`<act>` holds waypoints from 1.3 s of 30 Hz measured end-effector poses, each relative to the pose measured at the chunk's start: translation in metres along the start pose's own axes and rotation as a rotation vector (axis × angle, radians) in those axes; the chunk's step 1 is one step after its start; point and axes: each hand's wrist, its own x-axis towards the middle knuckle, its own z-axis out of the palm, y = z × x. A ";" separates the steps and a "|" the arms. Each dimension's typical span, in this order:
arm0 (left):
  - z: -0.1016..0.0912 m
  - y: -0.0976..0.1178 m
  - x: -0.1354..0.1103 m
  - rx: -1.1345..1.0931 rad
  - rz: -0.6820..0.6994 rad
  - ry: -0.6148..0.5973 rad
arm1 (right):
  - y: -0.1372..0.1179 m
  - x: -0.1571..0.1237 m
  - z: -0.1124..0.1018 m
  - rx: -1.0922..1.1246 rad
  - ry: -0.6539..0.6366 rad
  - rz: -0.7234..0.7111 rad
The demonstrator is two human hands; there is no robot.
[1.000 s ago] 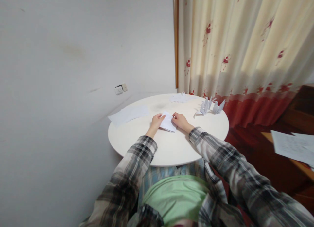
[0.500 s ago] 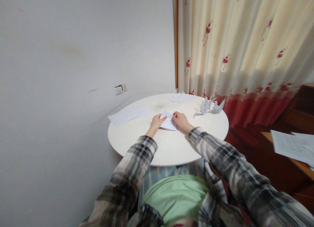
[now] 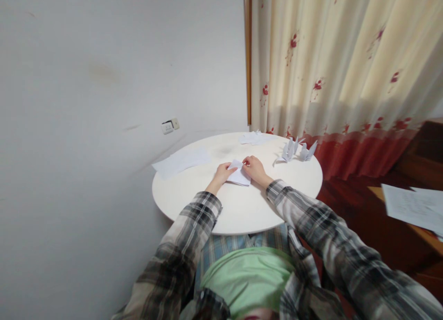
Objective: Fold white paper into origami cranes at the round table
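A folded piece of white paper [image 3: 238, 176] lies between my hands near the middle of the round white table [image 3: 242, 214]. My left hand [image 3: 223, 174] is closed on its left edge, the thumb resting on top. At the paper's upper right side, my right hand [image 3: 254, 168] pinches the edge between thumb and fingertips. Layers of the fold show along the lower edge. Several white folded paper cranes [image 3: 294, 150] stand to the right of my right hand.
Flat white sheets [image 3: 182, 162] lie at the table's left. More white paper pieces [image 3: 255, 138] sit at the far edge. A wall with a socket [image 3: 167, 127] borders the left, a curtain [image 3: 328, 80] the back right. Printed sheets [image 3: 411, 202] rest on wooden furniture at right.
The folded paper has shifted slightly toward me and to the right, and its top looks narrower. My right hand has moved a little up and left; my left hand shifted slightly.
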 end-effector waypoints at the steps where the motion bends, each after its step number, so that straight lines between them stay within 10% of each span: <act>1: 0.000 0.000 0.000 -0.001 0.000 -0.005 | 0.001 0.000 0.001 0.012 0.012 -0.011; 39: -0.001 0.001 -0.001 0.032 -0.014 -0.139 | 0.010 0.006 0.018 0.285 0.071 -0.324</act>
